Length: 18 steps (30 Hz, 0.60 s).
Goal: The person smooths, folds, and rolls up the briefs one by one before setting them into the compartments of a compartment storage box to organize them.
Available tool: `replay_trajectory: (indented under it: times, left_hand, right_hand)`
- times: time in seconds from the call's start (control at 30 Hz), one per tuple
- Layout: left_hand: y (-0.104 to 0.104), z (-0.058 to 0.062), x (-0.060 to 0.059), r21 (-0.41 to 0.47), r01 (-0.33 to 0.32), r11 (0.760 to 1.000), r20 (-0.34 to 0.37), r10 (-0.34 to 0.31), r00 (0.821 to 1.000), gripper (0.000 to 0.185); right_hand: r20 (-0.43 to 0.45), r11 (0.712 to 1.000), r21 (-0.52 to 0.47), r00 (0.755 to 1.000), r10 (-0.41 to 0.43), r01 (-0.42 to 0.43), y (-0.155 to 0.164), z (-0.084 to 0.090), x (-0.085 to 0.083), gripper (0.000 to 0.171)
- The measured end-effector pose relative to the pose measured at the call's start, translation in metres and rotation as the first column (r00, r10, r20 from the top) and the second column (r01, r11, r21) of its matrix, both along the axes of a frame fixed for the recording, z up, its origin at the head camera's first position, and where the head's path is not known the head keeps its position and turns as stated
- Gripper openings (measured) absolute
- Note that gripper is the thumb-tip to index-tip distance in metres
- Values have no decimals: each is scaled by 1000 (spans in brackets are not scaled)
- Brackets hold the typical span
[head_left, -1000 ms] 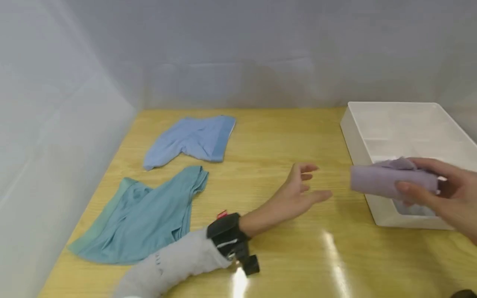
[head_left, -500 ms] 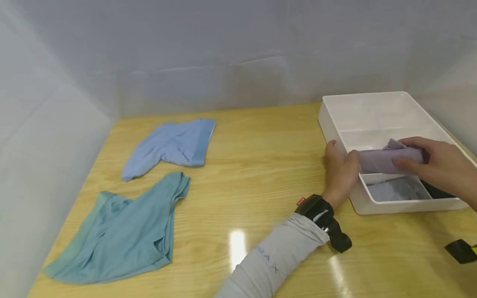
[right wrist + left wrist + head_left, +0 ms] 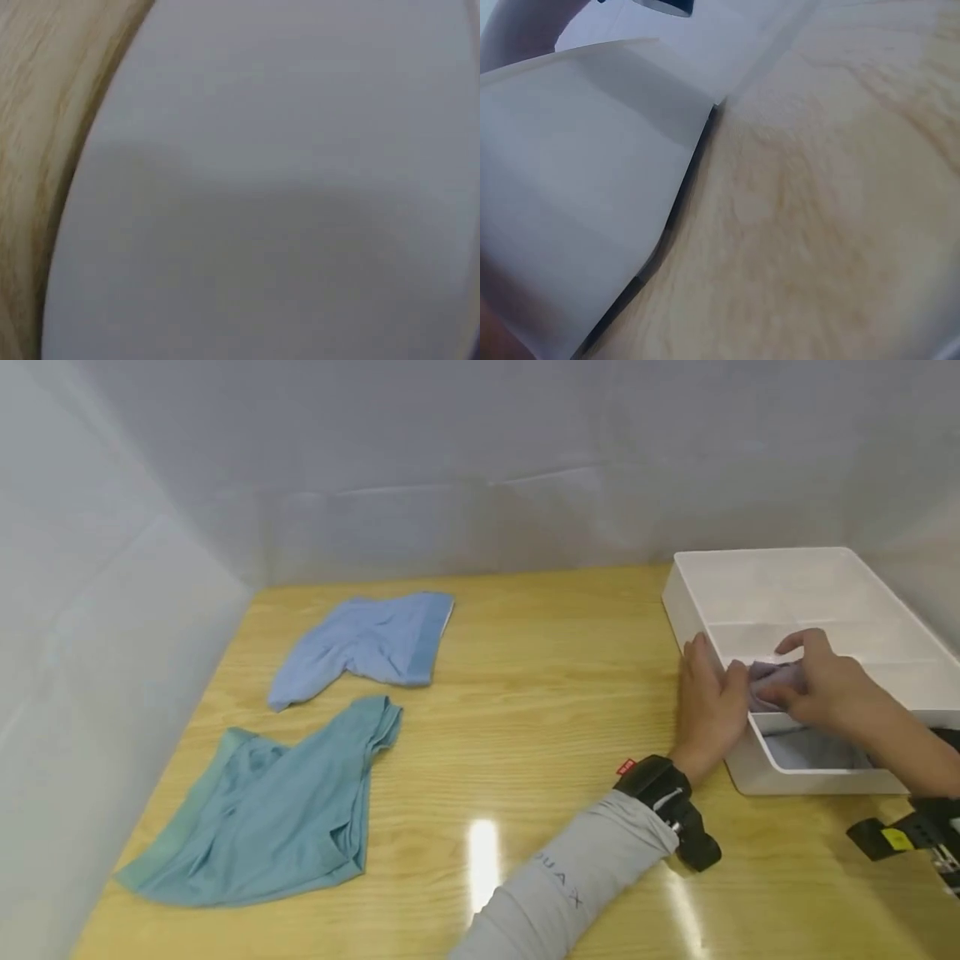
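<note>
Tucking the rolled lavender garment (image 3: 772,681) into a front compartment of the white divided box (image 3: 795,578) at the table's right edge, your right hand (image 3: 821,681) curls round it while your left hand (image 3: 708,702) cups the box's left wall. Next, I judge, you need a downward press, then release. Sleeve (image 3: 570,889) lettering reads partly "UA X".
</note>
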<state>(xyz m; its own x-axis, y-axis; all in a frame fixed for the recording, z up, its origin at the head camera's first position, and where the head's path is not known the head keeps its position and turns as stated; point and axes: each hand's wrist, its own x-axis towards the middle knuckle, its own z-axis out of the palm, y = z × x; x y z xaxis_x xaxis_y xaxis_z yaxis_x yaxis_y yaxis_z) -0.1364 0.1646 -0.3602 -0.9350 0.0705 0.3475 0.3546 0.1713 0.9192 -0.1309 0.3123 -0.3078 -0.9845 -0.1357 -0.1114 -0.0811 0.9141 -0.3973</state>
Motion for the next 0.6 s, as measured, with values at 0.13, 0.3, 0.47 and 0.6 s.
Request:
replay_trajectory:
  times: [0.13,0.3,0.47,0.6]
  left_hand:
    - [2,-2,2,-45,-6,999,2,6,1000,31]
    - [4,-3,4,-77,-16,997,2,16,1000,37]
    - [2,0,4,-127,-48,991,-28,45,999,39]
    - [-1,1,3,-152,-62,987,3,63,998,42]
  right_hand:
    - [51,995,47,995,-89,87,2,-2,3,68]
    - [46,977,165,988,-145,136,4,2,3,67]
    - [-78,941,296,986,-148,165,-8,9,4,65]
    - [-98,941,312,990,-102,128,-15,16,5,39]
